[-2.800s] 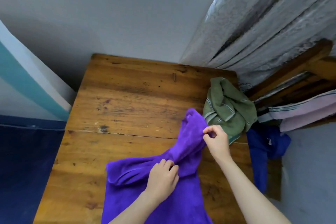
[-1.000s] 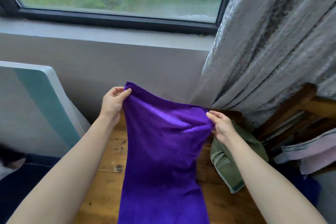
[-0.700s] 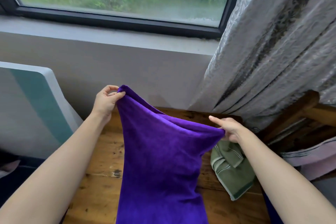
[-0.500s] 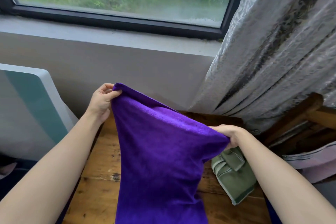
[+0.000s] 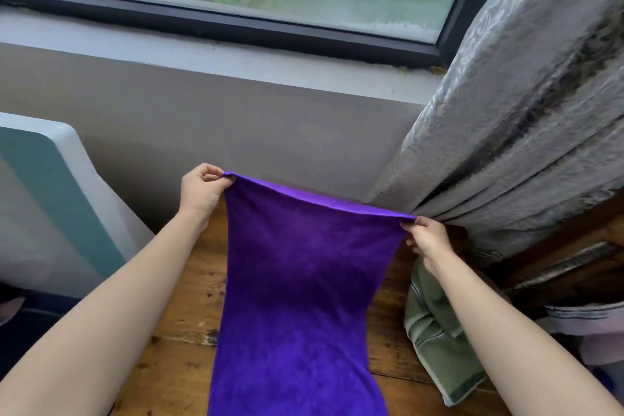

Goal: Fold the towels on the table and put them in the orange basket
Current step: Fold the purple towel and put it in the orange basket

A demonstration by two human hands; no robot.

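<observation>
A purple towel hangs stretched in the air above the wooden table. My left hand pinches its upper left corner and my right hand pinches its upper right corner, so the top edge runs taut between them. The towel's lower part drops out of the bottom of the view. A crumpled green towel with pale stripes lies on the table's right side, partly behind my right forearm. No orange basket is in view.
A grey wall and a dark-framed window rise behind the table. A grey patterned curtain hangs at the right, over a wooden chair with pink cloth. A white and teal panel stands at the left.
I lifted the purple towel off the table and took it by its two top corners. In the last second my hands have moved apart and pulled the top edge straight.
</observation>
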